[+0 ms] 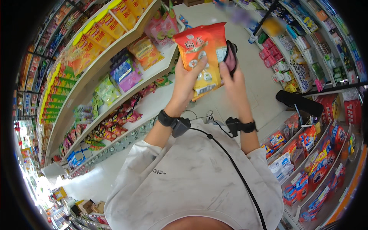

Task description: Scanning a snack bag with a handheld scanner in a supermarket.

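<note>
In front of my chest, my left hand (186,81) grips an orange and yellow snack bag (211,63), with the thumb lying across its front. The bag stands nearly upright, its red-orange top edge away from me. At the bag's right side, my right hand (235,85) is closed on a dark-rimmed oval item with a pink face (230,60); its exact kind is unclear. That item is against or very close to the bag's right edge. The fingers behind both things are mostly hidden.
On the left, a white shelf (157,63) carries several snack bags, among them a purple one (125,73) and a green one (108,91). Detergent packs (308,138) fill racks at right. A black cylinder (299,102) juts out there. A black cable (230,157) runs over my shirt.
</note>
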The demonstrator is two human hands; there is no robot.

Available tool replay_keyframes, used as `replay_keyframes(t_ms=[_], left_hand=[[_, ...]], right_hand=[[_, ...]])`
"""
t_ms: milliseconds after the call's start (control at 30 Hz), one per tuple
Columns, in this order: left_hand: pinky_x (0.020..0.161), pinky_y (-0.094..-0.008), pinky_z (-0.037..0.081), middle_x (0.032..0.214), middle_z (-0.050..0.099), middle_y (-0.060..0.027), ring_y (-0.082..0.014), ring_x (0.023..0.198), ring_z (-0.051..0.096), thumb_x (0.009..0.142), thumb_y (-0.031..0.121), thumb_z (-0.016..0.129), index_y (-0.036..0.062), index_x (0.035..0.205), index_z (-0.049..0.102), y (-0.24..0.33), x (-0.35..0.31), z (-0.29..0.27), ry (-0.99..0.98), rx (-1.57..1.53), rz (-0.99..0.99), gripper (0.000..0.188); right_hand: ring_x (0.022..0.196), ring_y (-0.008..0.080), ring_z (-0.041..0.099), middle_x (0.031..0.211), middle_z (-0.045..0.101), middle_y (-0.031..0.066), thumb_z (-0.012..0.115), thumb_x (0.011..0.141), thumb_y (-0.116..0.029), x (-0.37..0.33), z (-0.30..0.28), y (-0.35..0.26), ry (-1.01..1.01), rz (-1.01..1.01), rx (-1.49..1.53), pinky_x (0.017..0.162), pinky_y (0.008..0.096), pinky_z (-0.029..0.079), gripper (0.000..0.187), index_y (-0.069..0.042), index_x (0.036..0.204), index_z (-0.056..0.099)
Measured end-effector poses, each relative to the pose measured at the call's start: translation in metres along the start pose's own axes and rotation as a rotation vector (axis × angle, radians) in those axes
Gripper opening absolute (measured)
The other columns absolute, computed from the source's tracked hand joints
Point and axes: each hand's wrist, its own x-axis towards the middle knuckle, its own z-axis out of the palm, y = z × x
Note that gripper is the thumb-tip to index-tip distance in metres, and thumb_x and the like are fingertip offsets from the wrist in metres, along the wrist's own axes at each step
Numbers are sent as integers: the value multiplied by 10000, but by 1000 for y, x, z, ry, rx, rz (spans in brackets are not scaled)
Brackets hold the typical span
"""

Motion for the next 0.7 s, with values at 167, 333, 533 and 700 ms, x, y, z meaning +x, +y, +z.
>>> replay_keyframes(t_ms=[167, 333, 533, 700], left_hand=[[830, -332, 567, 1144, 636, -91, -183, 991, 664, 877, 45, 693, 11, 1243, 496, 19, -1, -25, 32, -52, -20, 417], [812, -350, 587, 1154, 638, -98, -208, 981, 677, 896, 90, 684, 27, 1245, 499, 21, -10, -54, 130, -232, -200, 400], [800, -363, 594, 1152, 638, -102, -217, 972, 682, 895, 92, 684, 29, 1243, 500, 28, -30, -80, 200, -330, -195, 399], [806, -348, 587, 1154, 631, -104, -210, 979, 673, 897, 91, 680, 22, 1243, 500, 50, -49, -98, 323, -197, 63, 395]], right_hand=[[946, 106, 618, 1058, 656, 88, 633, 941, -337, 4, -16, -14, -288, 408, 216, 796, 271, 501, 443, 3, 1218, 572], [538, 46, 572, 778, 650, 11, 629, 933, -402, 3, 2, -25, -383, 527, 70, 354, 211, 369, 394, -37, 1083, 622], [589, 62, 589, 802, 655, 23, 591, 959, -416, -7, 30, -17, -394, 476, 71, 432, 225, 421, 454, -8, 1161, 605], [938, 126, 606, 1049, 661, 82, 542, 1000, -369, -7, 56, -8, -152, 162, -29, 837, 299, 477, 483, 34, 1266, 548]])
